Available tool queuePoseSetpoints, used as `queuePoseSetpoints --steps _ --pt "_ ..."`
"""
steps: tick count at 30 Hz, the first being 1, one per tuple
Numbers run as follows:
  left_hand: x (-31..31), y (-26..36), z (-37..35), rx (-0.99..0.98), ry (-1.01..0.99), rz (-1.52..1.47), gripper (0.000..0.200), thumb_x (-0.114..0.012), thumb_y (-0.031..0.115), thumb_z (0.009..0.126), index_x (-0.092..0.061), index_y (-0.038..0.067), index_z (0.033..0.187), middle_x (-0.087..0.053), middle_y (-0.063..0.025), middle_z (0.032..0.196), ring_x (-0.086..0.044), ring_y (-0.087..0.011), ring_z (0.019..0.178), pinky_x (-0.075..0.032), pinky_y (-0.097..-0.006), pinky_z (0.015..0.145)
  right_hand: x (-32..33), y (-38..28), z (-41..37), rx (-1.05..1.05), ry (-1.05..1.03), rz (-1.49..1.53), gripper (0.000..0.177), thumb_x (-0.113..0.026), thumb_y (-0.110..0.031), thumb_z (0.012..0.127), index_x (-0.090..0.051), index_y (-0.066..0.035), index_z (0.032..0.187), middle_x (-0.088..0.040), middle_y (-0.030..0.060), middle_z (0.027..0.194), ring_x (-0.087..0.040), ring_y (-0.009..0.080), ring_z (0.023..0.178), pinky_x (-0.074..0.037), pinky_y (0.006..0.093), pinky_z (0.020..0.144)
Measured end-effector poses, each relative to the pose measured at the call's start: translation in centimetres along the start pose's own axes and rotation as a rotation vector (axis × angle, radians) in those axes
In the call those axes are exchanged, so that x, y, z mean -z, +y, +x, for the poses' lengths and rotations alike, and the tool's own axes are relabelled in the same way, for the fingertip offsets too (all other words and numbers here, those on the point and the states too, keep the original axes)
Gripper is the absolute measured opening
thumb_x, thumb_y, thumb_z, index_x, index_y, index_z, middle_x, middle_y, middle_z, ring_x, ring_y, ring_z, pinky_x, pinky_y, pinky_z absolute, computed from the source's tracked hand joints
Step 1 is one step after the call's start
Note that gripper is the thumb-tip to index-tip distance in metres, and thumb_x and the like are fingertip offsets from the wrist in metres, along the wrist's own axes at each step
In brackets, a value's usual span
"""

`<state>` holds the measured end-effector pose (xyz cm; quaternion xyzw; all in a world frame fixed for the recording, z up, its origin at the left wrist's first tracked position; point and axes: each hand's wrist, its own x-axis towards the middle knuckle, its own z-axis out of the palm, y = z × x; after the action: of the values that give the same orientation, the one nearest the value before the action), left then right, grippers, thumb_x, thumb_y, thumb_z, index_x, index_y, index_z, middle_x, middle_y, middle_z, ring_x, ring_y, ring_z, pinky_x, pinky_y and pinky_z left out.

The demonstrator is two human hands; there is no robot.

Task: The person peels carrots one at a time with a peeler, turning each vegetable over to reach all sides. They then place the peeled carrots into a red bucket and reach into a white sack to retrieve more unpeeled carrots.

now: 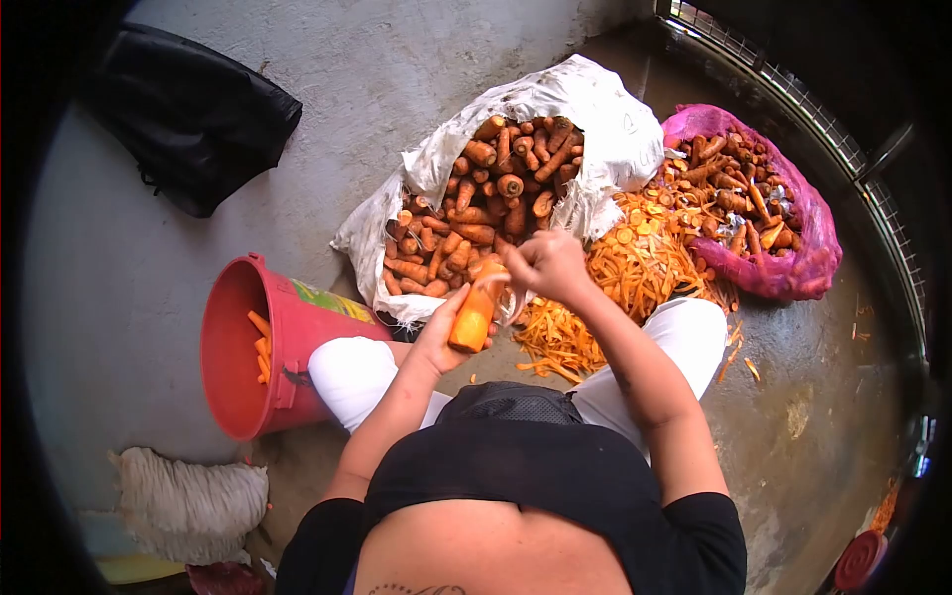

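A partly peeled carrot (470,325) is held in my left hand (438,337), its smooth bright end pointing toward my body. At the carrot's far end my right hand (548,266) is closed round a tool that is mostly hidden; a pale curved part of it shows against the carrot. Just beyond both hands lies an open white sack (620,129) full of unpeeled carrots (476,233). Orange peelings (645,263) are heaped to the right of my right hand, reaching down to my knee.
A red bucket (288,347) tilts at the left with peeled carrots (262,347) inside. A pink sack (818,238) of carrots and scraps stands at the right. Black plastic (198,119) lies upper left, a whitish sack (193,501) lower left, and a metal grille (783,89) borders the upper right.
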<state>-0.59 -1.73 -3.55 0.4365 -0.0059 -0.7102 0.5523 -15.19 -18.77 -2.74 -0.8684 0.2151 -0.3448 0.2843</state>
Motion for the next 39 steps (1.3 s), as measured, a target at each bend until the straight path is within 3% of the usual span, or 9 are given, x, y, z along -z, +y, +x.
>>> queuePoseSetpoints --steps 5,9,13,16,20,26,31,34,39 --pt "-1.3 0.0 -0.8 0.027 0.068 0.085 0.044 -0.040 0.049 0.096 -0.052 0.011 0.115 -0.059 -0.0090 0.082 -0.059 -0.0187 0.063 -0.048 -0.0304 0.050 -0.6 -0.3 -0.5 0.213 0.101 -0.116 0.037 -0.059 -0.026 0.082 -0.060 -0.018 0.046 -0.051 -0.0050 0.042 -0.045 0.0097 0.043 -0.041 0.0280 0.052" --pt "-1.9 0.0 -2.0 0.098 0.016 0.070 0.044 -0.038 0.049 0.097 -0.050 0.011 0.116 -0.059 -0.0110 0.082 -0.058 -0.0188 0.059 -0.049 -0.0306 0.049 1.2 5.9 1.5 -0.027 -0.048 -0.669 0.055 -0.043 -0.035 0.096 -0.052 -0.018 0.044 -0.045 -0.0031 0.042 -0.040 0.0096 0.040 -0.040 0.0290 0.053" --pt "-2.3 0.6 -2.8 0.083 -0.064 0.034 0.045 -0.037 0.048 0.098 -0.050 0.011 0.120 -0.059 -0.0112 0.084 -0.059 -0.0194 0.063 -0.050 -0.0314 0.053 0.9 9.2 1.3 -0.253 0.217 -0.635 0.056 -0.041 -0.038 0.095 -0.050 -0.014 0.045 -0.044 -0.0016 0.040 -0.041 0.0139 0.038 -0.043 0.0330 0.061" --pt "-2.1 0.5 -2.3 0.019 0.004 -0.009 0.046 -0.037 0.049 0.097 -0.049 0.012 0.122 -0.059 -0.0110 0.087 -0.060 -0.0204 0.071 -0.051 -0.0331 0.057 2.4 2.7 2.3 -0.379 -0.075 -0.302 0.052 -0.045 -0.034 0.094 -0.058 -0.016 0.047 -0.044 -0.0050 0.038 -0.033 0.0094 0.033 -0.035 0.0278 0.048" --pt "-1.2 -0.4 -0.3 -0.037 0.114 -0.100 0.043 -0.044 0.045 0.096 -0.051 0.010 0.120 -0.061 -0.0098 0.093 -0.061 -0.0226 0.079 -0.053 -0.0361 0.067 0.1 -1.0 0.0 0.179 0.239 -0.039 0.039 -0.060 -0.024 0.082 -0.058 -0.016 0.044 -0.046 -0.0014 0.038 -0.042 0.0146 0.035 -0.033 0.0310 0.041" --pt "-2.0 -0.9 -0.7 -0.096 0.085 -0.103 0.035 -0.048 0.040 0.096 -0.055 0.011 0.115 -0.063 -0.0097 0.102 -0.064 -0.0228 0.088 -0.054 -0.0363 0.077 -0.4 -3.3 -1.3 0.265 0.077 -0.016 0.035 -0.062 -0.021 0.075 -0.055 -0.014 0.042 -0.052 0.0023 0.044 -0.050 0.0190 0.045 -0.038 0.0333 0.051" --pt "-1.7 -0.4 -1.2 -0.037 0.005 -0.006 0.042 -0.045 0.046 0.096 -0.050 0.011 0.120 -0.060 -0.0105 0.092 -0.061 -0.0209 0.074 -0.053 -0.0338 0.060 -1.2 0.1 -0.3 0.226 0.182 -0.084 0.032 -0.060 -0.024 0.078 -0.062 -0.016 0.047 -0.051 -0.0014 0.042 -0.045 0.0125 0.039 -0.039 0.0292 0.048" --pt "-2.7 -0.1 -2.4 0.041 -0.045 0.039 0.046 -0.041 0.049 0.096 -0.047 0.011 0.122 -0.057 -0.0102 0.084 -0.058 -0.0191 0.066 -0.051 -0.0315 0.051 0.8 5.5 2.0 -0.231 -0.167 -0.469 0.045 -0.049 -0.029 0.091 -0.060 -0.018 0.049 -0.041 -0.0047 0.038 -0.032 0.0073 0.035 -0.042 0.0269 0.051" --pt "-2.6 0.4 -3.1 0.020 -0.018 0.042 0.044 -0.038 0.047 0.098 -0.048 0.012 0.123 -0.060 -0.0151 0.094 -0.059 -0.0217 0.068 -0.050 -0.0309 0.052 1.4 8.4 1.7 -0.455 0.008 -0.526 0.047 -0.048 -0.033 0.093 -0.061 -0.017 0.051 -0.042 -0.0065 0.037 -0.031 0.0054 0.032 -0.031 0.0233 0.037"
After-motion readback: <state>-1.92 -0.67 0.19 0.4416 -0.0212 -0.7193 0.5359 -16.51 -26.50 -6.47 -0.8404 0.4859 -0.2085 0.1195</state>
